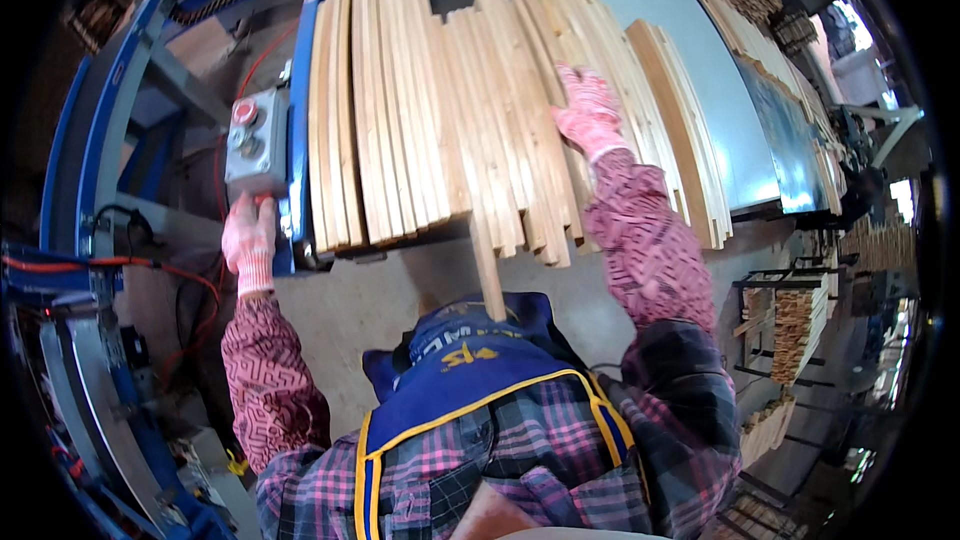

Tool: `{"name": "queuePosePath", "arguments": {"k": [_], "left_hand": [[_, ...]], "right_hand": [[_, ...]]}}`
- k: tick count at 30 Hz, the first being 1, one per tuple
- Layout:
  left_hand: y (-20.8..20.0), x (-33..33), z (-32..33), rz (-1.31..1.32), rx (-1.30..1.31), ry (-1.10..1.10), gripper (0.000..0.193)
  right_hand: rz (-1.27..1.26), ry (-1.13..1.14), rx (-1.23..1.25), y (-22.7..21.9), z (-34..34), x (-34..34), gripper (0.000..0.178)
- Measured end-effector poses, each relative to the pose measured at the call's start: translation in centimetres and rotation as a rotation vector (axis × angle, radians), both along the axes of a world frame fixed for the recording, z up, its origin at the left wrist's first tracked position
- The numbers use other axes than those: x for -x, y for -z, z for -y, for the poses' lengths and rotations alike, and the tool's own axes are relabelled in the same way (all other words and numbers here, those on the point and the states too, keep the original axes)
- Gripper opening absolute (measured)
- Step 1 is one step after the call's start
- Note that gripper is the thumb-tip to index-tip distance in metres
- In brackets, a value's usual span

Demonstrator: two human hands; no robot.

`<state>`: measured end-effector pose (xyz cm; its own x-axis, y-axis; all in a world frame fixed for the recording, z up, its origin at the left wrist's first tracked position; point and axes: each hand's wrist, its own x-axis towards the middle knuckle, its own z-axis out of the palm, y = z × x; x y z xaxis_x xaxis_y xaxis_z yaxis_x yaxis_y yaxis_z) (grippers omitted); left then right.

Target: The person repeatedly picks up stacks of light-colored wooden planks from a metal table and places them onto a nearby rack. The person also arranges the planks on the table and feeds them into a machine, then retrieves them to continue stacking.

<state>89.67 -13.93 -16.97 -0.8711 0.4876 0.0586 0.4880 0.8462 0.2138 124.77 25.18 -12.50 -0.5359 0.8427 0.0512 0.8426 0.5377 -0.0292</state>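
Note:
Pale wooden strips [400,110] lie side by side in a broad row, their ends uneven. On the right part of this row rests my right hand [590,108], in a pink-and-white glove, fingers stretched over the wood and not closed around a strip. One strip [486,265] sticks out toward my apron. At the left, my gloved left hand [250,240] is at the lower edge of a grey control box [258,152], its fingers pointing up, slightly apart. A red button [244,113] and a further knob sit on the box face, above that hand.
A blue metal frame [300,120] runs along the left of the strips. Beyond it are a conveyor frame [95,130] and a red hose [100,262]. A pale panel surface [690,70] extends to the right. Racks with stacked wood [797,330] stand at the far right.

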Motion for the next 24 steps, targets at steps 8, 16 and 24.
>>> {"name": "queuePosePath", "arguments": {"k": [8, 16, 24], "left_hand": [[-0.3, -0.1, -0.7, -0.281, 0.287, 0.139, 0.035], [-4.7, -6.7, 2.0, -0.055, -0.704, -0.064, 0.027], [-5.6, -18.5, -7.9, -0.193, -0.602, 0.813, 0.032]], "right_hand": [[0.051, 0.132, 0.172, 2.0, -2.3, 2.2, 0.064], [-0.188, -0.023, 0.201, -2.2, -1.6, 2.5, 0.052], [-0.732, -0.591, 1.351, -1.8, 14.4, 3.2, 0.045]]}}
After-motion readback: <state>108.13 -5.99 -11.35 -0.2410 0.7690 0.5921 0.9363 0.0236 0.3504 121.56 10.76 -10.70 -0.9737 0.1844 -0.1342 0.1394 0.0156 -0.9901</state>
